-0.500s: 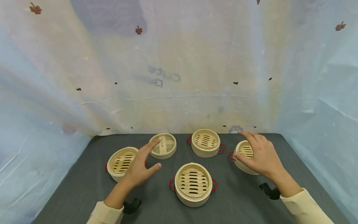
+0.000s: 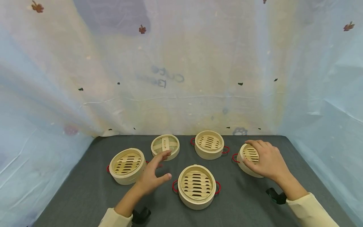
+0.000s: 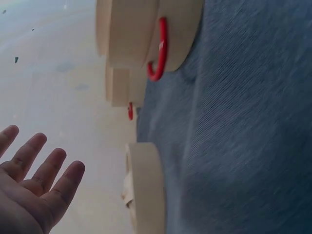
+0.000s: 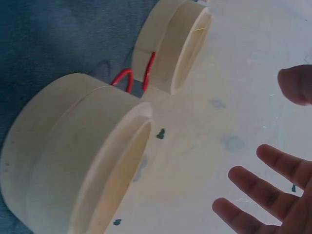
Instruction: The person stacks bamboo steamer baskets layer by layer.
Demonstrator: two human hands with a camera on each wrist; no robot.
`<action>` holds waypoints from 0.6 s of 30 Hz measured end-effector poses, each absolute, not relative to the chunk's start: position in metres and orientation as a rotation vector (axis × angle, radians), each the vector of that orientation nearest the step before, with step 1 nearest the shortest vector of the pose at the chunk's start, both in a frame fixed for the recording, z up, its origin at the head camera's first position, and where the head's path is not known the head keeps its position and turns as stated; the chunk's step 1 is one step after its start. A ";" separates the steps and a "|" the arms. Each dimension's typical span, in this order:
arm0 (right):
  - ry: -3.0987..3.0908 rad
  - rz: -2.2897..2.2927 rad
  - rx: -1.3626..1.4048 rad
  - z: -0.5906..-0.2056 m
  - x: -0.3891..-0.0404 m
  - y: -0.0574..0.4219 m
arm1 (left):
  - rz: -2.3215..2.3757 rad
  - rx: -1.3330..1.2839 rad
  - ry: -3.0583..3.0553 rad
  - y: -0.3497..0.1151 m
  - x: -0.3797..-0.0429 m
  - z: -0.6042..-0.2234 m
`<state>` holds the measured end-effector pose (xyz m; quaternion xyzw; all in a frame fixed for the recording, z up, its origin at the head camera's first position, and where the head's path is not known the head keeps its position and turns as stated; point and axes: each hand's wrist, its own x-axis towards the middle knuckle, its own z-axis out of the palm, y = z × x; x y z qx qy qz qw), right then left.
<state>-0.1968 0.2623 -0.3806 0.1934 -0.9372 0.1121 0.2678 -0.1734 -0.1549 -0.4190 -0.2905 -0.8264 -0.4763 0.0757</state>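
Observation:
My left hand (image 2: 151, 178) hovers with spread fingers over the table, between the left bamboo steamer basket (image 2: 122, 180) and the front middle basket (image 2: 196, 203). It holds nothing, and the left wrist view shows its fingers apart from everything. Above the right basket (image 2: 246, 167) is my right hand (image 2: 266, 160), hiding part of it in the head view. In the right wrist view, my right fingers (image 4: 263, 192) are straight and spread, with a gap to the nearby basket (image 4: 58, 151). Red handles stick out from the baskets.
At the back stand a round bamboo lid (image 2: 165, 157) with a flat cross strip and another slatted basket (image 2: 209, 155). The dark grey table (image 2: 224, 201) has a pale patterned curtain (image 2: 181, 63) behind it and at its sides.
My left hand has moved right, away from the left basket, uncovering more of it. My right hand has dropped slightly over the right basket.

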 end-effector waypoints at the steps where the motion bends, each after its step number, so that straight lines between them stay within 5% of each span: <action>1: -2.531 0.296 0.525 -0.382 -0.197 0.264 | -1.448 -0.866 -2.482 -0.154 -0.172 -0.421; 18: -2.675 0.338 0.502 -0.409 -0.196 0.284 | -1.547 -0.787 -2.699 -0.136 -0.164 -0.454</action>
